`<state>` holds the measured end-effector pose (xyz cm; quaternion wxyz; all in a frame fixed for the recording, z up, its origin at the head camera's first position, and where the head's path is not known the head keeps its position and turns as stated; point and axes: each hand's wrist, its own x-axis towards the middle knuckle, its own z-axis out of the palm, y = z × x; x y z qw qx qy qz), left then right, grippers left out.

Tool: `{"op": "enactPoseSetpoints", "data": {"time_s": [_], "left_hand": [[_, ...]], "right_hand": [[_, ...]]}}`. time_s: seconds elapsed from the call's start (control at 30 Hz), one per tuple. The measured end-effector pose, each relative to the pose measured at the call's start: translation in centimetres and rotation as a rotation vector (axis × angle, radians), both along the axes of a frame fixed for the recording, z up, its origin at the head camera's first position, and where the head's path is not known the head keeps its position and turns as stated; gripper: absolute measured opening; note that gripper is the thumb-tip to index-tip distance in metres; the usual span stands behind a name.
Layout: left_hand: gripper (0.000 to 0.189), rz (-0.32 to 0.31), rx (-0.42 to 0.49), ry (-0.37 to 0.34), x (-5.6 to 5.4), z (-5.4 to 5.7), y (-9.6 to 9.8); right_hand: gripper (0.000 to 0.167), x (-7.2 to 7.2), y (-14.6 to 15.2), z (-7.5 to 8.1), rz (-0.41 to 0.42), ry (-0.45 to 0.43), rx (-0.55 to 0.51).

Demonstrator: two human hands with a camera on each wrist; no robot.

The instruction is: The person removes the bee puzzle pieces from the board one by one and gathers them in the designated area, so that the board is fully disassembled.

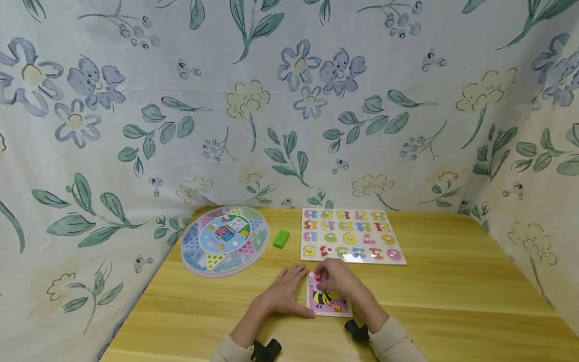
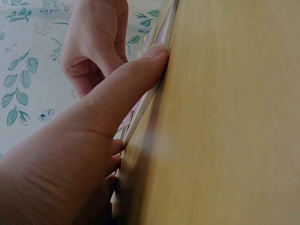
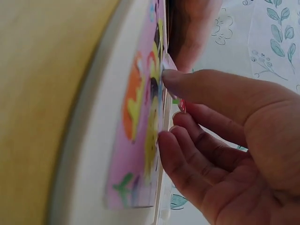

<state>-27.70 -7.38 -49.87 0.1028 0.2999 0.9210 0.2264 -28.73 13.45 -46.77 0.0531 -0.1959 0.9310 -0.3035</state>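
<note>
Totally different poses, side by side
Left hand (image 1: 284, 291) spread, thumb (image 2: 133, 72) stuck out wide; right hand (image 1: 339, 279) bent into a pinch.

Before me the tabletop (image 1: 470, 281) is smooth wood with a soft sheen. My bee board (image 1: 325, 304) has a smooth printed face and a pale, wood-like edge. The number board (image 1: 350, 238) gleams, glossy; the round board (image 1: 225, 236) looks like shiny plastic. The floral backdrop (image 1: 289, 136) and my sleeves (image 1: 395, 341) are matt cloth.
</note>
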Motion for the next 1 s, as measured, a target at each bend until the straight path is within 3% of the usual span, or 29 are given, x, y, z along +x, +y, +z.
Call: {"op": "enactPoseSetpoints", "data": {"time_s": [0.2,0.7,1.0], "left_hand": [[0.113,-0.002,-0.003,0.01,0.1,-0.1,0.1],[0.112,-0.005,-0.011,0.0,0.0,0.0,0.0],[0.113,0.0,-0.046,0.006,0.2,0.5,0.1]], "right_hand": [[0.026,0.1,0.2,0.2,0.018,0.0,0.001],[0.022,0.0,0.4,0.4,-0.017,0.05,0.022],[0.018,0.5,1.0,1.1,-0.051,0.032,0.01]]}}
